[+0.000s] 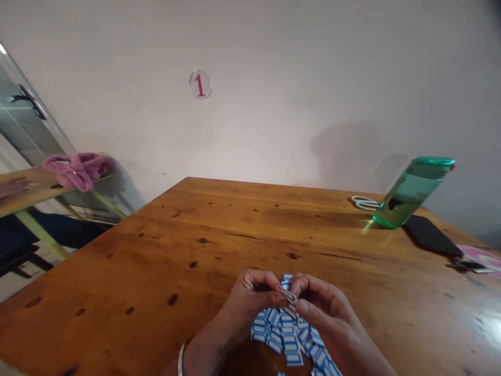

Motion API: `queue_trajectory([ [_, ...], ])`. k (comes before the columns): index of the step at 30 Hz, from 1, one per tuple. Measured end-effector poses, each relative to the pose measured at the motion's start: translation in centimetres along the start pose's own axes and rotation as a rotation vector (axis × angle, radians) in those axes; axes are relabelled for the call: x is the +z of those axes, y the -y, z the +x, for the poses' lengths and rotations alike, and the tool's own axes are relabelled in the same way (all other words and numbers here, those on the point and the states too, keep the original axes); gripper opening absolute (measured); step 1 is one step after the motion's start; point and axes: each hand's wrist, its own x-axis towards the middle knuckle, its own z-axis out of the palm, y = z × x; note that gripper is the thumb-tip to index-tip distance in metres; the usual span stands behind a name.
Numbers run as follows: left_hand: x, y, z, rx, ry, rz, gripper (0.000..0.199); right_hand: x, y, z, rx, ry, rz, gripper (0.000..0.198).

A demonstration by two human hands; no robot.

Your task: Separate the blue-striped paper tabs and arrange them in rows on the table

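Note:
My left hand (256,295) and my right hand (326,308) meet above the near part of the table. Thumb and fingers of each are pinched on a small label strip (288,298), pale with darker outlines, which spans the gap between them. Beneath and around my hands lies a loose pile of blue-bordered white label strips (289,339), some overlapping. Part of the pile is hidden by my fingers and right hand.
A green transparent bottle (410,193) stands at the right back, near a black phone (430,235) and a coiled white cable (364,203). Keys (469,265) lie at the right edge of the wooden table (156,261). A pink cloth (80,169) rests on another table at left.

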Motion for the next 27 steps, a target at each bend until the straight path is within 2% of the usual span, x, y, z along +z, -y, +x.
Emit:
queue_trajectory([
  [5,0.3,0.1,0.0,0.098,-0.07,0.068,0.022,0.1,-0.2,0.1,-0.027,-0.051,-0.082,0.02],
  [9,0.4,0.6,0.0,0.172,-0.11,0.108,0.023,0.1,-0.9,0.4,-0.056,-0.12,-0.046,0.02],
  [15,0.3,0.9,-0.1,0.098,-0.049,0.068,0.02,-0.3,-0.9,0.6,-0.029,-0.14,-0.038,0.02],
  [22,-0.1,1.6,0.3,0.08,-0.112,0.087,0.02,-0.1,-0.3,0.4,-0.013,-0.111,-0.104,0.016],
  [25,0.0,1.4,0.3,0.109,-0.129,0.136,0.017,0.0,-0.4,0.5,0.01,-0.109,-0.108,0.019],
  [27,0.2,1.2,0.2,0.176,-0.15,0.195,0.018,0.0,-0.5,0.7,0.023,-0.097,-0.101,0.021],
])
